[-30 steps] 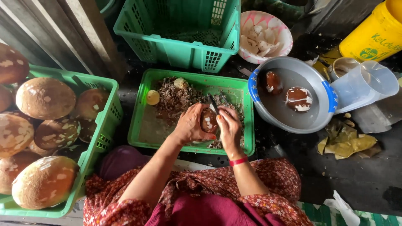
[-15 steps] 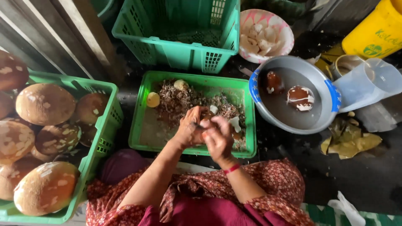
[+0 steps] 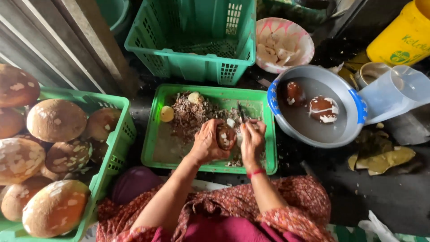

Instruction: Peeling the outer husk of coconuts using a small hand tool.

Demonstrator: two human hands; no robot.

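Brown shelled nut sat cupped in left hand above shallow green tray, long axis roughly upright, tilted slightly toward right hand. Left fingers wrapped tight round it. Right hand closed on small knife, blade pointing away from body, just beside nut. Shavings piled mid-tray; bare floor at tray's left side. Grey basin close right, green crate close left.
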